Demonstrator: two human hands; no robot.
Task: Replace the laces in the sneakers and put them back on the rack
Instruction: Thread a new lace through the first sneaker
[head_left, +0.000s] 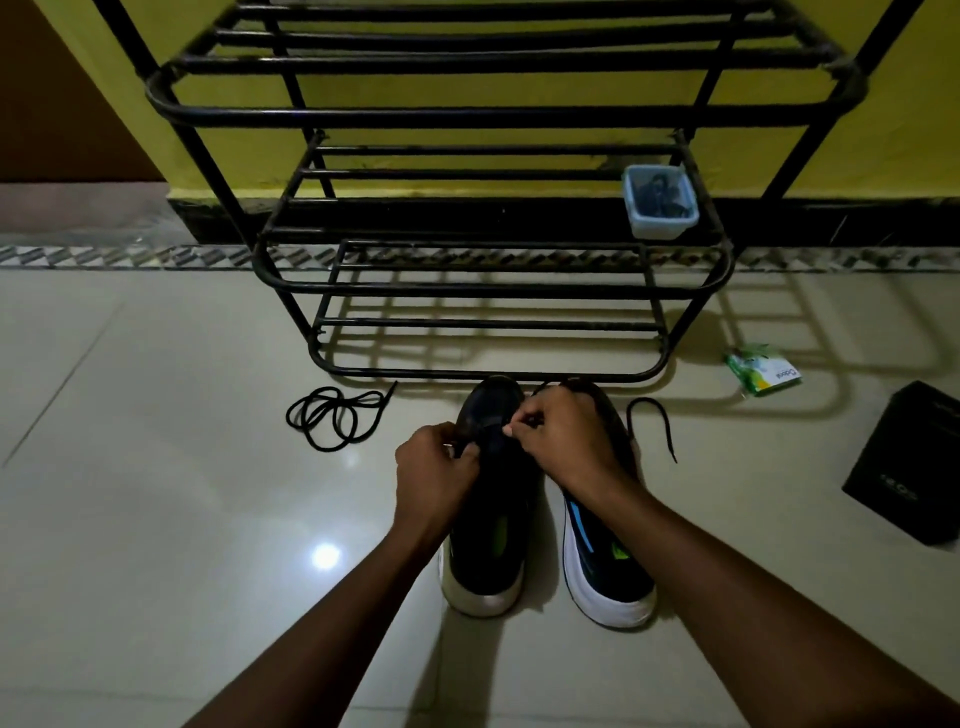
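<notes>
Standing side by side, black sneakers, white soles, green accents

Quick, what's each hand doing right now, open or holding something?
Left hand: closed, pinching the left sneaker at its eyelets.
Right hand: closed, pinching the same sneaker; whatever else the fingers hold is too dark to tell.

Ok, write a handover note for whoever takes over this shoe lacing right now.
Left hand and right hand: fingers pinch at the eyelets of the dark white-soled left sneaker; lace there too dark to see.
Matching right sneaker stands beside it, black lace end trailing.
Loose black lace coiled on floor, left.
Black metal rack ahead, no shoes on it.
Done: unclear. Left: finish lacing both, rack them.
</notes>
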